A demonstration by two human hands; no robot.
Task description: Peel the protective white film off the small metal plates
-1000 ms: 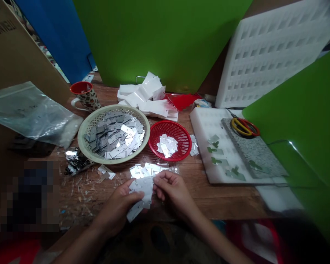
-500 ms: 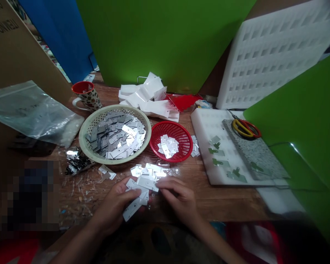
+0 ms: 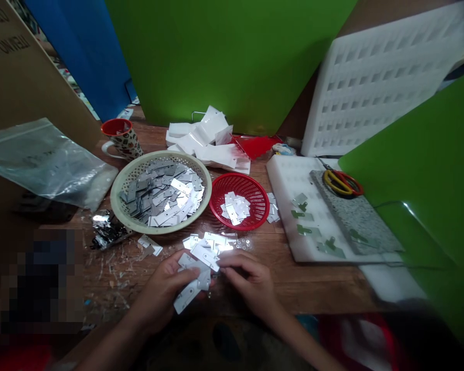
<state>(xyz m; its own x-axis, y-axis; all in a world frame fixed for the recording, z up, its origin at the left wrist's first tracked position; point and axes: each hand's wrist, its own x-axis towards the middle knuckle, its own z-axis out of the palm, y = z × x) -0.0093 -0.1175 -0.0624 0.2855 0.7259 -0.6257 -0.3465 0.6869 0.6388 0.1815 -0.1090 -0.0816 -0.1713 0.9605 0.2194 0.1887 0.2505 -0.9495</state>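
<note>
My left hand [image 3: 160, 293] is closed around a bunch of thin shiny metal plates [image 3: 191, 286] near the table's front edge. My right hand [image 3: 251, 281] pinches the end of one metal plate [image 3: 204, 256] that sticks out at the top of the bunch. Just beyond my fingers lies a small pile of loose plates [image 3: 211, 240] on the wooden table [image 3: 294, 288]. A cream basket [image 3: 160, 189] full of grey plates stands behind my left hand. Beside it, a small red basket [image 3: 239, 200] holds a few bright plates.
A patterned mug [image 3: 121, 138], a clear plastic bag [image 3: 42, 162] and a cardboard box stand at the left. White sheets [image 3: 211, 139] lie at the back. At the right, a white foam tray [image 3: 309, 216] carries green pieces, a stone slab and scissors [image 3: 342, 183]. Green panels wall the back and right.
My hands dropped slightly towards the table. My right hand shifted from the bunch's side to pinching one plate at its top, and that plate now sticks out to the left.
</note>
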